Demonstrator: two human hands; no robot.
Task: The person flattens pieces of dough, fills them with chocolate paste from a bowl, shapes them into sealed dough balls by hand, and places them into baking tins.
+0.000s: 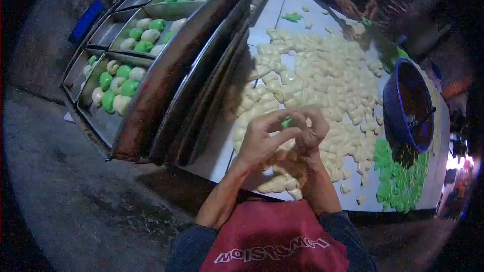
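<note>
Both hands meet in front of me above the table, their fingertips together. My left hand [264, 133] has its thumb and fingers curled round a small piece of green dough [287, 122], of which only a bit shows. Against those fingertips, my right hand [312, 131] is closed with bent fingers; what lies inside it is hidden and slightly blurred. Beneath and beyond both hands, many pale dough pieces [322, 73] cover the white tabletop [214, 153]. Flattened green dough pieces [398, 176] lie in a patch at the right.
Left of the table stand metal trays [96, 121] holding green and white dough balls [121, 80], with more trays [176, 85] stacked on edge beside them. A dark blue bowl [390, 103] sits on the right. Across the table, another person's hands [360, 10] handle green dough.
</note>
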